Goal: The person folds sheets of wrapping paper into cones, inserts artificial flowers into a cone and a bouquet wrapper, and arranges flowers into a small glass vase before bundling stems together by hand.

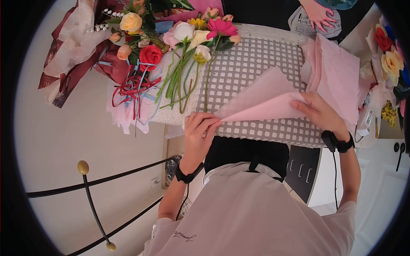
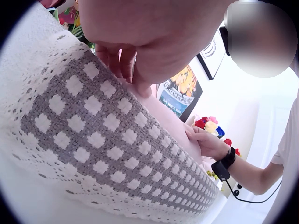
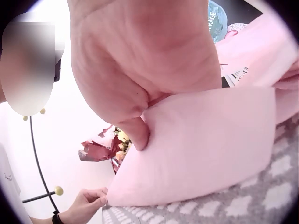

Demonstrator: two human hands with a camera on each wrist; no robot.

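A pink sheet of wrapping paper [image 1: 265, 102], folded to a narrow point at its left end, lies on the grey and white checked cloth [image 1: 256, 55]. The left hand [image 1: 200, 134] pinches the pointed end between thumb and fingers. At the wide right end, the right hand [image 1: 321, 112] holds the folded edge, its thumb on top of the paper. In the right wrist view the paper [image 3: 201, 149] spreads out below the right hand [image 3: 145, 60], whose other fingers are mostly hidden. The left wrist view shows the left hand [image 2: 154, 37] at the near edge of the cloth.
Loose flowers with green stems [image 1: 179, 77] lie left of the paper, by a red rose [image 1: 150, 55] and red ribbons [image 1: 132, 91]. More pink paper [image 1: 335, 77] is stacked at the right. Another person's hand [image 1: 318, 15] rests on a printed item at the far side.
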